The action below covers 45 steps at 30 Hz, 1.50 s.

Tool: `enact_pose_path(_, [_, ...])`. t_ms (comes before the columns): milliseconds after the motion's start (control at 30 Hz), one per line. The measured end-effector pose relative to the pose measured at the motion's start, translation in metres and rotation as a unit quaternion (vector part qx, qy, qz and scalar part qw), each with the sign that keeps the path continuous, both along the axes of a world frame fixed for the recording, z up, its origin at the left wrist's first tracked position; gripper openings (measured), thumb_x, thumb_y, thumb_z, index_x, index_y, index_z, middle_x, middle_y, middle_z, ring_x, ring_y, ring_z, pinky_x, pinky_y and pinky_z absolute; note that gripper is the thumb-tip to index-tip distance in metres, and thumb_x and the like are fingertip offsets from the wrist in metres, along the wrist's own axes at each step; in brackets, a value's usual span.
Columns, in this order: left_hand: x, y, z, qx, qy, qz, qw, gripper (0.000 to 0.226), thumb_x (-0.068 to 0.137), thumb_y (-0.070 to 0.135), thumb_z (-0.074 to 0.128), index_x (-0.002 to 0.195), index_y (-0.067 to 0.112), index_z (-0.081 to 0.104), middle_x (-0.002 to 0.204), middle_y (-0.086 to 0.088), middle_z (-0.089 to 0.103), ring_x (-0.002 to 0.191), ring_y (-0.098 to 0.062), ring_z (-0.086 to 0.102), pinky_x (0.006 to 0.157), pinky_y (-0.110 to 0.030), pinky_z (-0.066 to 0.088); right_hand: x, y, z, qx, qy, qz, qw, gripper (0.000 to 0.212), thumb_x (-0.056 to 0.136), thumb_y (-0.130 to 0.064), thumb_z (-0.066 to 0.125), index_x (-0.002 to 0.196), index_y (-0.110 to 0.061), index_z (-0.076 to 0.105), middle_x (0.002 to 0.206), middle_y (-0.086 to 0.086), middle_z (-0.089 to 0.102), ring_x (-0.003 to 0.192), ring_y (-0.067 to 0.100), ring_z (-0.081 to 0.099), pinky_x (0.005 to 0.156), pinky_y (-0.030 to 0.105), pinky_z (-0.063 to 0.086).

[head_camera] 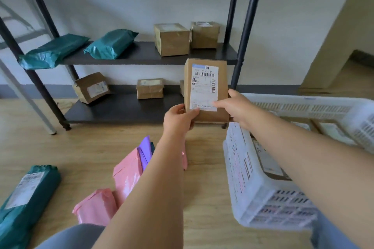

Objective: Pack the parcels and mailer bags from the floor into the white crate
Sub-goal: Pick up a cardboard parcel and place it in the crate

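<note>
A brown cardboard parcel (222, 79) with a white shipping label is held upright in front of me, above the floor and just left of the white crate (249, 186). My left hand (179, 118) grips its lower left corner, thumb on the label. My right hand (238, 107) holds its lower right edge, thumb across the label's bottom. The crate holds labelled parcels (269, 164). On the wooden floor lie pink mailer bags (125, 176), another pink bag (95, 206), a purple bag (145, 151) and a green mailer bag (26, 196) with a label.
A black two-tier shelf rack (141, 54) stands against the wall ahead. Its tiers carry two green mailer bags (110, 44), two boxes (172, 39) up top, and boxes (92, 87) lower down. A grey metal leg (40, 115) stands at the left.
</note>
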State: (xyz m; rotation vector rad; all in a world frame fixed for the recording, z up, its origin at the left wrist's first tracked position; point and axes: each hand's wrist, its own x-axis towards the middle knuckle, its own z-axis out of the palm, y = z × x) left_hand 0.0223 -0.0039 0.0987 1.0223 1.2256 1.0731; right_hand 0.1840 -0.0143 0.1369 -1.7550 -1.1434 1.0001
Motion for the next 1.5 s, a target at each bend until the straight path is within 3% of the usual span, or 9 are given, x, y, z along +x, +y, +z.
enact_pose_path(133, [0.052,-0.008,0.010,0.032,0.063,-0.033,0.997,0.011,0.083,0.024,0.074,0.088,0.025,0.064,0.084,0.006,0.069,0.082,-0.022,0.070,0.082,-0.040,0.059,0.063,-0.012,0.006,-0.023,-0.001,0.013,1.000,0.046,0.088,-0.015,0.067,0.131,-0.024,0.053,0.121,-0.004,0.066,0.106,0.019,0.062,0.086,0.038,0.053])
enact_pose_path(233, [0.088,-0.015,0.018,0.064,0.120,-0.056,0.989,0.017,0.085,0.032,0.072,0.078,0.033,0.056,0.084,0.008,0.069,0.085,-0.022,0.072,0.079,-0.038,0.060,0.106,-0.023,0.010,-0.033,0.009,0.021,0.999,0.038,0.088,-0.016,0.066,0.124,-0.024,0.057,0.111,-0.001,0.070,0.102,0.022,0.066,0.092,0.047,0.053])
enact_pose_path(300, [0.112,-0.019,0.018,0.075,0.143,-0.065,0.985,0.014,0.084,0.035,0.072,0.085,0.030,0.059,0.087,0.007,0.069,0.082,-0.019,0.072,0.078,-0.038,0.060,0.131,-0.031,0.010,-0.036,0.013,0.016,0.999,0.035,0.089,-0.016,0.065,0.123,-0.023,0.057,0.109,0.001,0.071,0.102,0.024,0.067,0.093,0.048,0.053])
enact_pose_path(433, [0.168,-0.021,0.022,0.095,0.172,-0.087,0.977,0.052,0.080,0.042,0.074,0.124,0.019,0.060,0.100,0.007,0.070,0.084,-0.016,0.070,0.079,-0.038,0.059,0.185,-0.046,0.008,-0.035,0.026,-0.020,0.999,0.035,0.089,-0.017,0.064,0.122,-0.022,0.056,0.111,0.000,0.069,0.102,0.024,0.066,0.092,0.048,0.053])
enact_pose_path(733, [0.297,-0.027,0.011,0.105,0.208,-0.194,0.953,0.046,0.083,0.049,0.067,0.118,0.021,0.061,0.095,0.003,0.070,0.083,-0.018,0.070,0.080,-0.037,0.059,0.290,-0.093,0.006,-0.047,0.043,-0.165,0.984,0.007,0.089,-0.014,0.058,0.095,-0.018,0.060,0.104,0.008,0.068,0.093,0.028,0.067,0.089,0.045,0.056])
enact_pose_path(900, [0.361,-0.051,-0.019,0.093,0.215,-0.271,0.934,0.047,0.081,0.055,0.065,0.107,0.016,0.067,0.090,-0.001,0.072,0.082,-0.024,0.071,0.078,-0.040,0.060,0.346,-0.126,-0.014,-0.088,0.023,-0.221,0.971,0.026,0.091,-0.026,0.061,0.115,-0.018,0.062,0.104,0.004,0.071,0.090,0.023,0.067,0.079,0.039,0.055])
enact_pose_path(1133, [0.425,-0.087,-0.055,0.108,0.283,-0.385,0.872,0.060,0.091,0.054,0.053,0.136,0.015,0.048,0.110,-0.005,0.067,0.093,-0.024,0.066,0.076,-0.034,0.055,0.410,-0.163,-0.040,-0.172,-0.052,-0.261,0.948,0.029,0.089,-0.040,0.063,0.110,-0.019,0.062,0.108,0.004,0.070,0.096,0.027,0.066,0.089,0.045,0.054])
enact_pose_path(1333, [0.459,-0.107,-0.077,0.078,0.278,-0.431,0.855,0.041,0.092,0.046,0.056,0.117,0.014,0.062,0.099,-0.001,0.067,0.088,-0.021,0.064,0.073,-0.032,0.053,0.440,-0.180,-0.063,-0.244,-0.088,-0.262,0.930,0.046,0.090,-0.045,0.059,0.126,-0.017,0.057,0.112,0.007,0.068,0.094,0.029,0.066,0.082,0.044,0.055])
enact_pose_path(1500, [0.467,-0.112,-0.092,0.040,0.281,-0.443,0.850,0.034,0.084,0.042,0.066,0.100,0.013,0.068,0.092,-0.006,0.072,0.084,-0.025,0.069,0.082,-0.042,0.058,0.442,-0.186,-0.077,-0.308,-0.103,-0.221,0.920,0.050,0.098,-0.040,0.050,0.141,-0.013,0.047,0.140,0.011,0.053,0.122,0.032,0.054,0.096,0.042,0.045])
